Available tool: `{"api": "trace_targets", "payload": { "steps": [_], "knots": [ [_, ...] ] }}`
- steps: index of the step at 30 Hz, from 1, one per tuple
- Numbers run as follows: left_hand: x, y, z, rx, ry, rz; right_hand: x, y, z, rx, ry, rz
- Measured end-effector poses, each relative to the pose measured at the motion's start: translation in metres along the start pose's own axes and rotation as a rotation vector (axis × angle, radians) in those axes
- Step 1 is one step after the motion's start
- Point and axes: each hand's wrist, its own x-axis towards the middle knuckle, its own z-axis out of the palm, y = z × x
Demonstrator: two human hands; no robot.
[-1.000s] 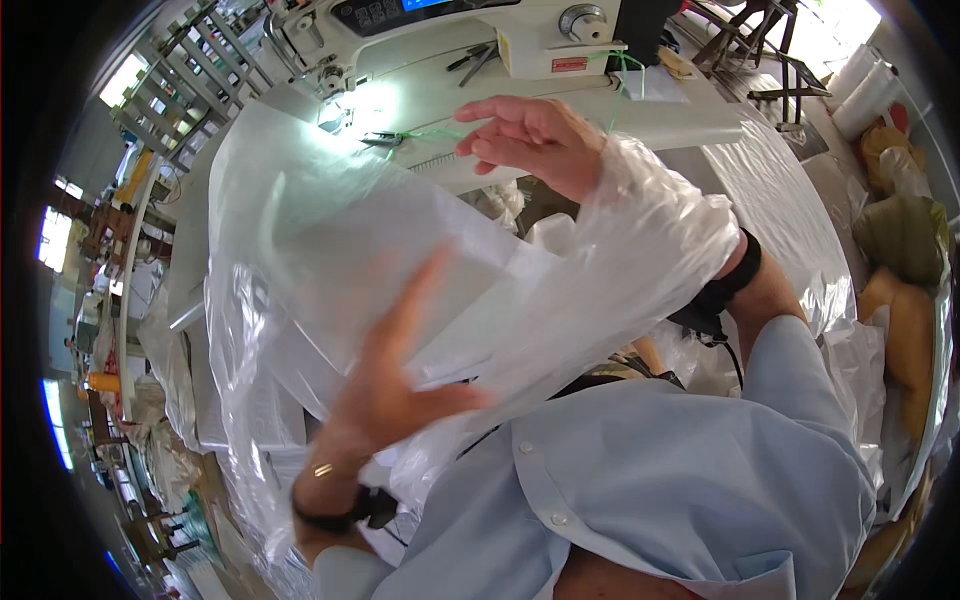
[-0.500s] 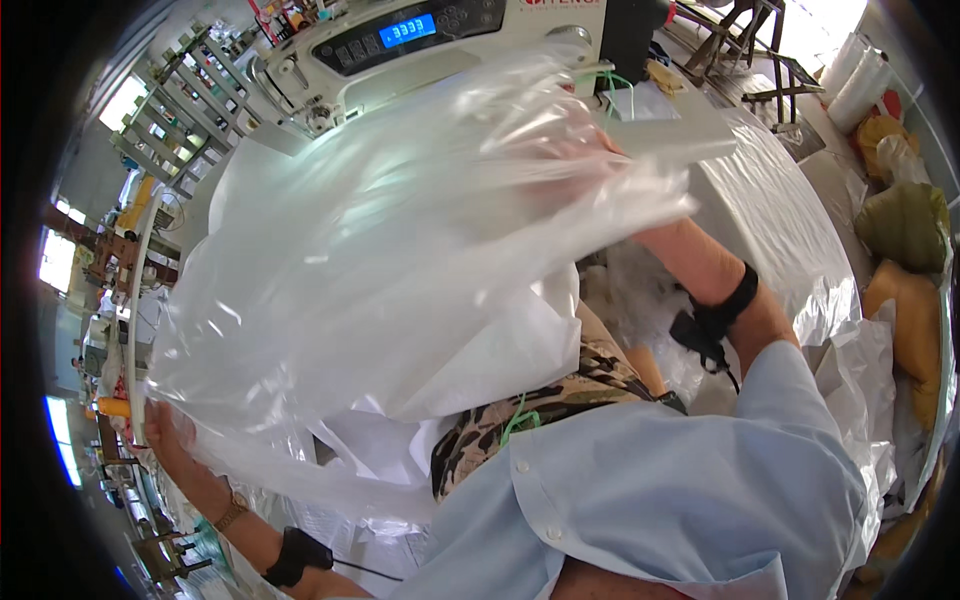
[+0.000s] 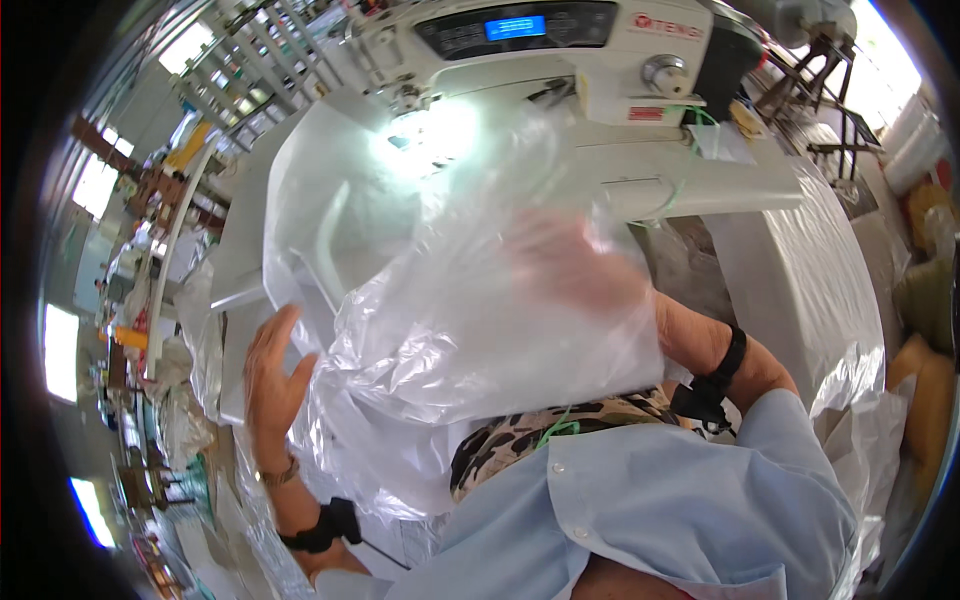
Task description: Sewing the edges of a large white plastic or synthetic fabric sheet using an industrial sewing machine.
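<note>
A large, crumpled sheet of clear plastic film [image 3: 430, 350] spreads over my lap and up onto the bed of a white sewing machine [image 3: 640, 30]. At its left edge my left hand [image 3: 272, 375] is open, thumb apart from the fingers, with nothing in it. My right hand [image 3: 575, 262] is at the film's right part, seen hazily through the plastic and smeared by motion, so its fingers cannot be read. White sheeting [image 3: 320, 190] lies under the film, reaching up to the brightly lit needle area [image 3: 410, 140].
Shiny white sheeting [image 3: 800, 270] runs down the right side of the machine table. Brown and olive bundles [image 3: 915, 390] are piled at the far right. A dark metal stand [image 3: 830, 90] is behind. Shelving racks [image 3: 260, 60] stand at the back left.
The film has come down from in front of the machine, uncovering its panel and lit needle area. My left hand has moved right and up, off the film's corner; my right hand is lower.
</note>
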Motion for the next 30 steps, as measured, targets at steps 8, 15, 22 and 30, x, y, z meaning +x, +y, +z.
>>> {"api": "trace_targets", "payload": {
  "steps": [8,15,22,30],
  "knots": [
    [0.084,0.089,0.081,-0.440,0.023,-0.025,-0.008,-0.021,0.010,0.924,0.113,0.530],
    [0.097,0.106,0.116,-0.687,-0.146,-0.123,-0.004,-0.018,0.013,0.785,0.127,0.467],
    [0.095,0.081,0.090,-1.012,0.018,-0.080,0.004,-0.011,0.007,0.435,0.150,0.231],
    [0.102,0.113,0.075,-0.883,0.204,0.106,0.013,-0.035,0.019,0.205,0.141,0.162]
  ]
}}
